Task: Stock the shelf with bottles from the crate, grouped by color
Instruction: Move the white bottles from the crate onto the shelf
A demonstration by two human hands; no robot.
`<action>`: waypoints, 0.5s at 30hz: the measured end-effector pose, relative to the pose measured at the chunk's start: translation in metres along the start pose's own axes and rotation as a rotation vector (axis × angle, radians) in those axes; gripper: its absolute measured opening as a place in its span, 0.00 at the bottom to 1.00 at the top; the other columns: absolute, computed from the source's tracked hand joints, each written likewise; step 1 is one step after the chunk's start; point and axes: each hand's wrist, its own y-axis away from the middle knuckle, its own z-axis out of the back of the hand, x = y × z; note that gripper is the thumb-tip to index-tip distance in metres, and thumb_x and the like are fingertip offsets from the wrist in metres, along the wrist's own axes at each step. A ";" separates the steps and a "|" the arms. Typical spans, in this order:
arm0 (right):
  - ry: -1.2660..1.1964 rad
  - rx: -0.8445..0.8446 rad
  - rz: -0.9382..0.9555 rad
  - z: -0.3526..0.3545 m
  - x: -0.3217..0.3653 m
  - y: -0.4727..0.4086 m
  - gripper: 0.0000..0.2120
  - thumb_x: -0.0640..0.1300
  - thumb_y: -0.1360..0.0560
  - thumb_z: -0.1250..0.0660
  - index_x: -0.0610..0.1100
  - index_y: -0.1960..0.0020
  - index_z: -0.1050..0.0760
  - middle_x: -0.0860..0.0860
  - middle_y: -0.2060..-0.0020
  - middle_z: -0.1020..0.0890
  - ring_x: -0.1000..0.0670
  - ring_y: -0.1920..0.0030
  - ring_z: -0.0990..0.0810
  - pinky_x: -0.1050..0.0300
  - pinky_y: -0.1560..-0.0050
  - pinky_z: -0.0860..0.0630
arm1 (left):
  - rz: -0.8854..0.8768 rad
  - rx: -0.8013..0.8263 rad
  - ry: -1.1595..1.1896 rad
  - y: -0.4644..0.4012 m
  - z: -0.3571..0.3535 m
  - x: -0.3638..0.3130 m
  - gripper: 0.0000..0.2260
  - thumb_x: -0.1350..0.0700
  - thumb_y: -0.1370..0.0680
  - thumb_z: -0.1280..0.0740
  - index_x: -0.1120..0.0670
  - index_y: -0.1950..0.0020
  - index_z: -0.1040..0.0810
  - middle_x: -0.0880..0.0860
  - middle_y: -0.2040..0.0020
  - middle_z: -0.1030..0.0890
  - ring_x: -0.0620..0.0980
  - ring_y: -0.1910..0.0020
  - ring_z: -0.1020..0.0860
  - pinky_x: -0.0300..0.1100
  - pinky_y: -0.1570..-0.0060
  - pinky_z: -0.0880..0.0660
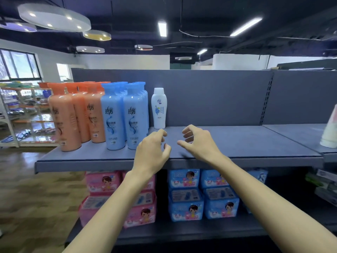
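Several orange bottles [73,115] stand at the left end of the grey shelf [246,141], with several blue bottles [124,115] right beside them. One small white bottle [159,108] stands alone to the right of the blue group, near the back panel. My left hand [153,152] and my right hand [198,141] hover over the shelf's front half, just in front of the white bottle. Both have loosely curled fingers and hold nothing. The crate is out of view.
Pink packs [109,181] and blue packs [202,194] fill the lower shelf. A white object [331,132] stands at the far right of the adjoining shelf. The grey shelf board to the right of the white bottle is bare. Wooden floor and another rack [27,115] lie left.
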 end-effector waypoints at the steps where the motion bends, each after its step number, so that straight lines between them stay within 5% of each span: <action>1: -0.007 -0.008 0.022 0.002 0.003 0.013 0.16 0.50 0.27 0.26 0.46 0.44 0.24 0.52 0.51 0.18 0.54 0.53 0.18 0.54 0.46 0.20 | -0.014 -0.011 0.008 0.010 0.003 -0.001 0.11 0.56 0.24 0.34 0.53 0.42 0.24 0.49 0.53 0.19 0.50 0.55 0.21 0.50 0.53 0.23; 7: -0.015 0.037 0.112 -0.012 -0.004 0.102 0.17 0.49 0.27 0.25 0.46 0.41 0.24 0.54 0.49 0.17 0.57 0.50 0.19 0.59 0.45 0.22 | 0.023 0.086 0.049 0.087 -0.008 0.015 0.10 0.56 0.26 0.33 0.50 0.45 0.24 0.46 0.56 0.21 0.48 0.58 0.22 0.49 0.55 0.23; 15: 0.047 0.317 -0.124 -0.100 -0.087 0.226 0.19 0.51 0.26 0.26 0.47 0.39 0.26 0.52 0.47 0.18 0.53 0.49 0.20 0.55 0.45 0.23 | 0.169 0.517 0.053 0.228 -0.064 0.044 0.11 0.53 0.27 0.34 0.50 0.45 0.24 0.45 0.57 0.21 0.48 0.58 0.22 0.49 0.54 0.23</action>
